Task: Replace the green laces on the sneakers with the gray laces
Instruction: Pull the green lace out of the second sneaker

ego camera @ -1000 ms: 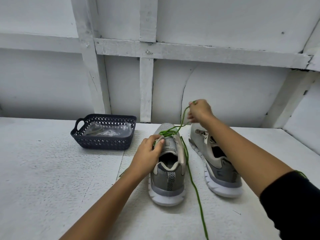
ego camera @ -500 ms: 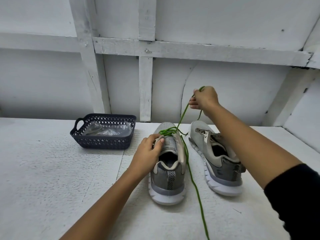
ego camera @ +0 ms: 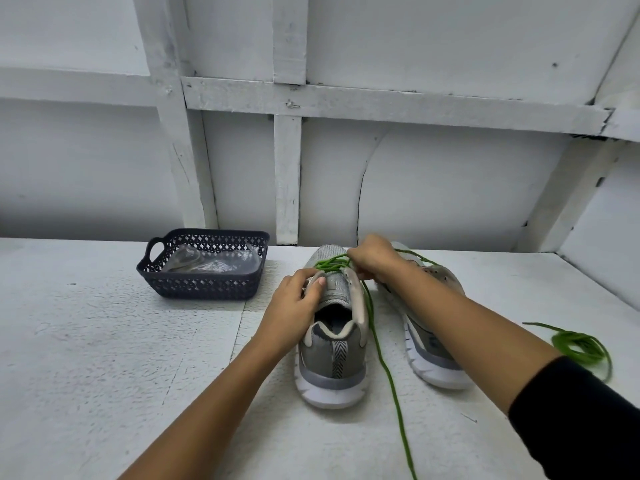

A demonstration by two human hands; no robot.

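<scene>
Two gray sneakers stand heel toward me on the white table. My left hand [ego camera: 298, 299] grips the left side of the left sneaker [ego camera: 334, 355] by its upper. My right hand [ego camera: 372, 258] pinches the green lace [ego camera: 384, 358] at the eyelets near the sneaker's toe end; one loose end trails down toward me between the shoes. The right sneaker [ego camera: 429, 344] has no lace and is partly hidden by my right forearm. A second green lace [ego camera: 578, 344] lies coiled on the table at the right.
A dark plastic basket [ego camera: 207, 289] stands at the back left of the table, holding clear plastic packets whose contents I cannot make out. A white panelled wall rises right behind the shoes.
My right hand, which was raised above the shoes pulling the lace up, has come down to the eyelets of the left sneaker. The left hand has stayed on the shoe.
</scene>
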